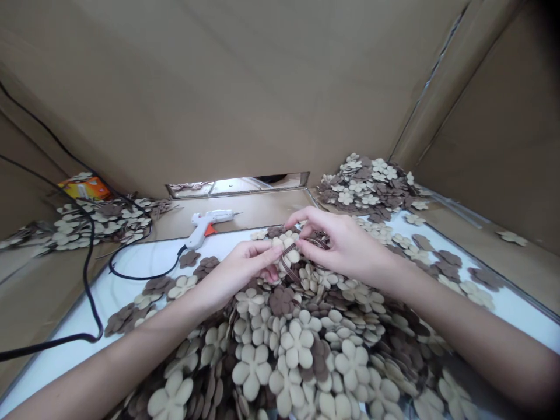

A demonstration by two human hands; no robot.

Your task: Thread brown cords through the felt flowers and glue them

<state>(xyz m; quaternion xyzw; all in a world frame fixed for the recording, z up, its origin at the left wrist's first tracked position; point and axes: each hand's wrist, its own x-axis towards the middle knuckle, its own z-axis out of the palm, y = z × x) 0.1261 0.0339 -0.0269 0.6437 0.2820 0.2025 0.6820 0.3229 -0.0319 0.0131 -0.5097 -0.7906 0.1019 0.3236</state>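
A narrow brown ribbon (287, 262) with pale stitching curves in a loop between my two hands. My left hand (251, 262) is closed, its thumb and forefinger pinching the ribbon at the loop's left side. On the other side, my right hand (330, 239) grips the ribbon between thumb and fingers, with the forefinger arched above. A cream felt flower (286, 240) shows just behind the fingertips; whether it is held too I cannot tell. Beneath both hands spreads a large heap of cream and brown flower cutouts (297, 344).
A white glue gun (203, 227) with an orange trigger lies at the back left, its black cable (91, 262) running left. More flower piles (371, 184) stand back right and far left, beside an orange-yellow packet (85, 188). Cardboard walls (227, 87) enclose the white work surface (61, 361).
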